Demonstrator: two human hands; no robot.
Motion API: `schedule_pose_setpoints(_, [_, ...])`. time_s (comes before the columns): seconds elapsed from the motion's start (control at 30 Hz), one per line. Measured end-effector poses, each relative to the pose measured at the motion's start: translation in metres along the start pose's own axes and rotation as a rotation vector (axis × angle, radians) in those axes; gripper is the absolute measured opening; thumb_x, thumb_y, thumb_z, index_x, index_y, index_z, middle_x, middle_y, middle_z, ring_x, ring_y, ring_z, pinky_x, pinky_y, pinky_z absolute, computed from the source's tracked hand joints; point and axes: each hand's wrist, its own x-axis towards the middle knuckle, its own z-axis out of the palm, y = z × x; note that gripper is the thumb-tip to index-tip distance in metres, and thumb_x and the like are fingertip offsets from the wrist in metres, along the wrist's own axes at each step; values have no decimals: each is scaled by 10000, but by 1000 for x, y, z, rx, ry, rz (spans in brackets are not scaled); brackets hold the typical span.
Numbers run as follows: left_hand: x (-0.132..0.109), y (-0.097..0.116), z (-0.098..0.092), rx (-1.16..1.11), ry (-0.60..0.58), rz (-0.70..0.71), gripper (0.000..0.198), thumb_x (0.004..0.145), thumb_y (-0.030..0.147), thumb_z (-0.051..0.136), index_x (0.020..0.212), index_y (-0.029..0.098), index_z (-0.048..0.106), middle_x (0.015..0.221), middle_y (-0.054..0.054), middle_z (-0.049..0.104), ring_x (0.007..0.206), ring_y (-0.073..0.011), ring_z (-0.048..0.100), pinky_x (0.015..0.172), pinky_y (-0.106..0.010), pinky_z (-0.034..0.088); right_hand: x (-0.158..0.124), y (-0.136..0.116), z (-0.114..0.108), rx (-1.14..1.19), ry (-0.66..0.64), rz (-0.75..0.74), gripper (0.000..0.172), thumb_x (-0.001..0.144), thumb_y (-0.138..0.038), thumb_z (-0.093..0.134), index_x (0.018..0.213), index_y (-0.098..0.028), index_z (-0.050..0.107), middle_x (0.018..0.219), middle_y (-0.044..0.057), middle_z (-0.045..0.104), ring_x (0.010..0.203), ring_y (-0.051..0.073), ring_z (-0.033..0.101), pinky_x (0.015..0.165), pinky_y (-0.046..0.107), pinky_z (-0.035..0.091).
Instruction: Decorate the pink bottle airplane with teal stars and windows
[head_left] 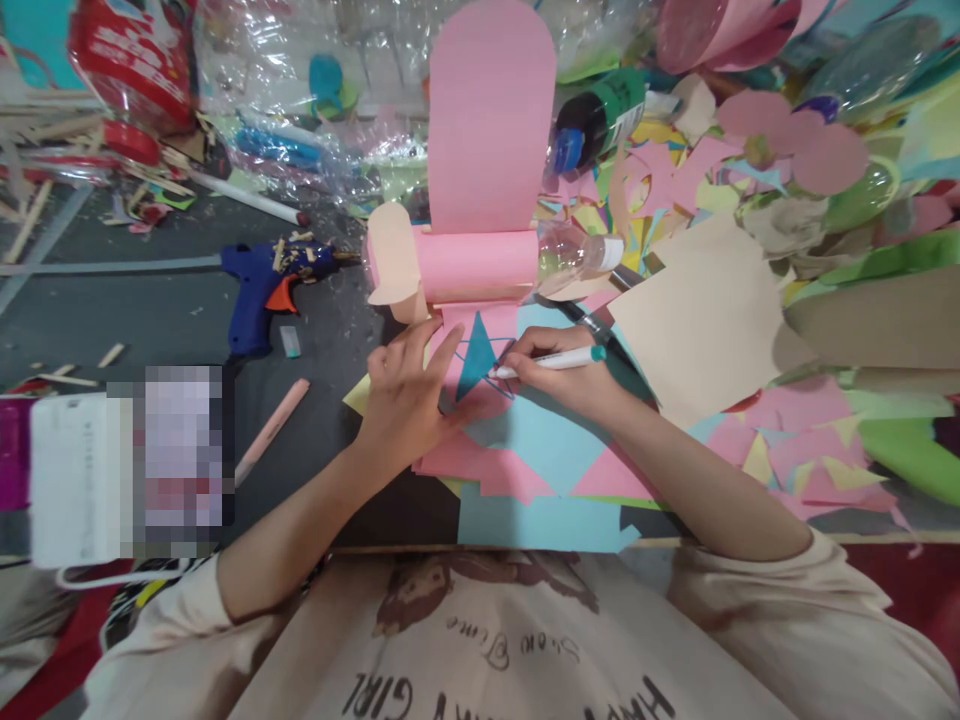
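My right hand (pixel 581 388) is closed around a white marker (pixel 562 359) with a teal end, its tip touching the pink paper (pixel 450 350). Blue outlines of a star-like shape run across that sheet. A solid teal triangle (pixel 478 360) stands among the lines; whether it is coloured in or a separate piece, I cannot tell. Flat on the sheet's left side rests my left hand (pixel 405 390), fingers and thumb apart. Just beyond lies a bottle wrapped in pink paper (pixel 480 262), with a long rounded pink strip (pixel 491 120) reaching away from it.
A blue glue gun (pixel 251 300) lies left, nozzle towards the wrapped bottle. A phone (pixel 187 450) and a capped pink pen (pixel 271 430) are near my left forearm. Beige paper (pixel 705 310) and pink scraps (pixel 810 440) cover the right. A dark bottle (pixel 600 118) lies behind.
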Motion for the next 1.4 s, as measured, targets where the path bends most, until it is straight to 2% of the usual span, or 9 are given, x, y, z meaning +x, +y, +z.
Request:
schedule_pose_setpoints(0.53, [0,-1,2,0,13,1,785,865,679,564,1463,177,480,1470,-212,515,1294,-390,501,999,-479,373,0,-3,-3,-8,-8,17,230,770,-306,592,566,-199,591,541,6,626,512,122,496,502,264,373])
schedule_pose_setpoints(0.7, [0,-1,2,8,28,11,774,866,669,568,1464,184,483,1463,-208,528,1278,-384,518,977,-466,381,0,-2,-2,-1,1,10,233,762,-311,604,558,-199,589,535,9,629,524,128,518,508,267,373])
schedule_pose_setpoints(0.9, [-1,-3,4,18,33,31,839,837,702,597,1468,162,483,1464,-231,523,1268,-402,528,955,-472,385,2,-2,-3,102,8,8,236,733,-288,595,520,-209,529,496,-17,584,465,109,493,485,256,383])
schedule_pose_setpoints(0.97, [-1,-5,5,28,44,48,845,840,703,594,1472,156,477,1461,-237,525,1256,-401,538,945,-471,387,2,-1,-5,128,50,9,215,735,-292,598,545,-210,542,503,-24,582,452,106,490,476,251,389])
schedule_pose_setpoints(1.07, [-2,-6,6,35,53,55,821,855,689,585,1469,154,479,1453,-239,530,1251,-396,540,942,-466,387,2,1,-6,104,80,0,197,763,-313,631,605,-203,588,554,-17,617,485,108,519,488,247,397])
schedule_pose_setpoints(1.23, [-2,-7,7,25,51,55,859,839,710,591,1481,155,462,1454,-242,523,1263,-407,524,953,-475,382,-1,3,-3,14,78,-1,341,803,-407,657,549,-208,545,509,-16,583,516,116,523,505,248,376])
schedule_pose_setpoints(1.4, [-2,-6,6,14,30,47,833,862,705,555,1488,164,454,1458,-237,514,1261,-406,516,961,-486,376,-1,2,-2,-17,82,19,297,783,-376,635,554,-202,562,513,-9,591,509,114,504,502,249,361])
